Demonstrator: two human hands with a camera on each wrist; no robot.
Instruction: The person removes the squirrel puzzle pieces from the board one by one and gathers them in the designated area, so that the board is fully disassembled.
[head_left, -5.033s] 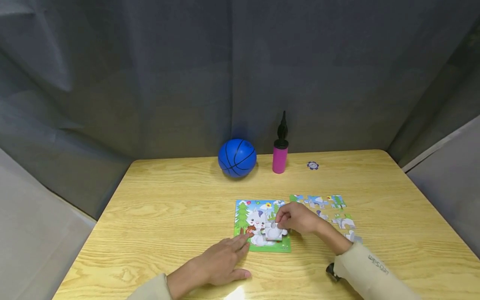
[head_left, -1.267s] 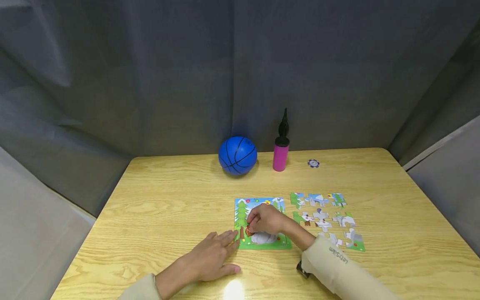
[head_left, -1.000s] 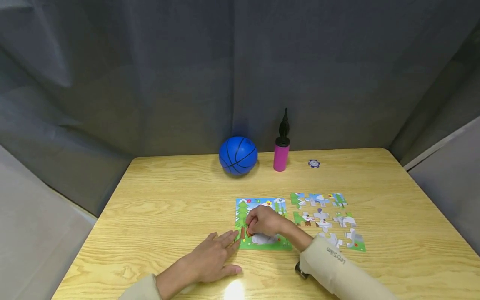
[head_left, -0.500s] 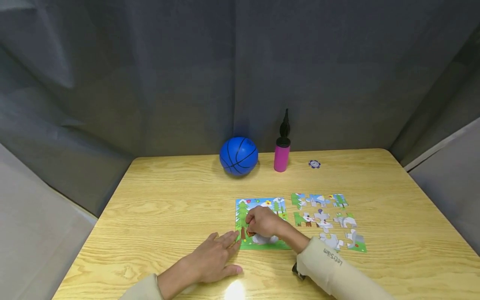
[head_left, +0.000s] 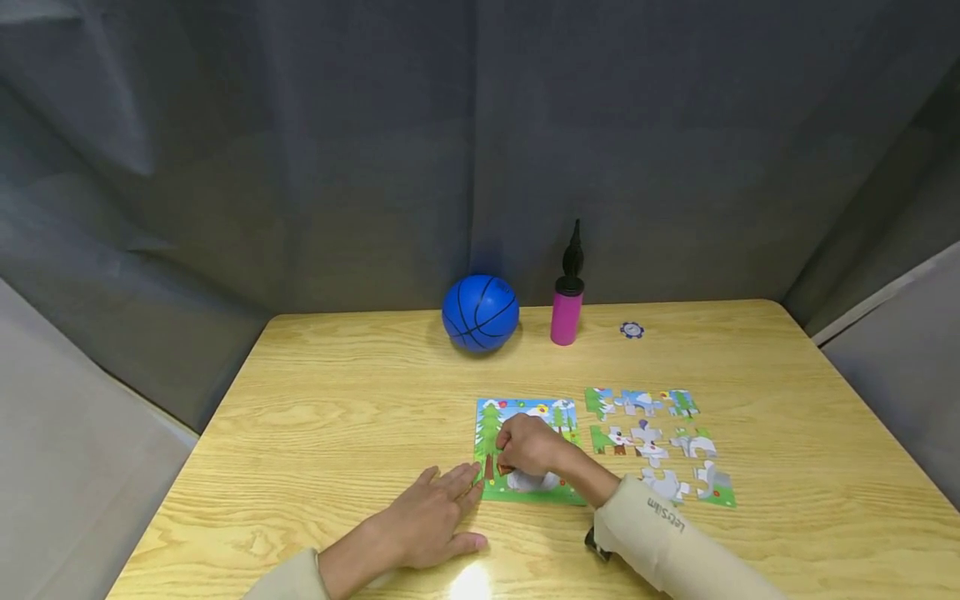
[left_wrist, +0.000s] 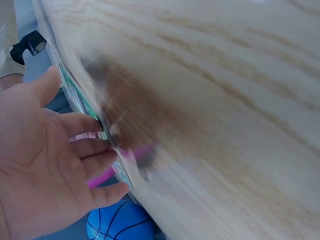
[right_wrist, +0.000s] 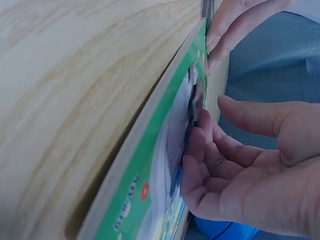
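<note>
My left hand point(head_left: 431, 517) lies flat on the table, its fingertips at the left edge of the picture puzzle board point(head_left: 528, 493). In the left wrist view, the left fingers point(left_wrist: 95, 147) are spread and relaxed. Over the board's middle, my right hand point(head_left: 532, 446) bends down with its fingers curled at a brown-printed puzzle piece point(head_left: 506, 470). The right wrist view shows those fingertips against the raised edge of the puzzle piece point(right_wrist: 196, 102), with the thumb standing off. Most of that piece is hidden by the hand.
Several loose puzzle pieces point(head_left: 648, 442) lie in rough rows right of the board. Behind stand a blue ball point(head_left: 480, 313) and a pink hand pump point(head_left: 567, 317) with a black top. A poker chip point(head_left: 632, 330) lies on the wooden table point(head_left: 352, 392).
Five seconds ago my right hand held a grey-and-white piece above the board; more pieces now show at the right. Since then it has moved left to the brown piece. Lately both hands barely move.
</note>
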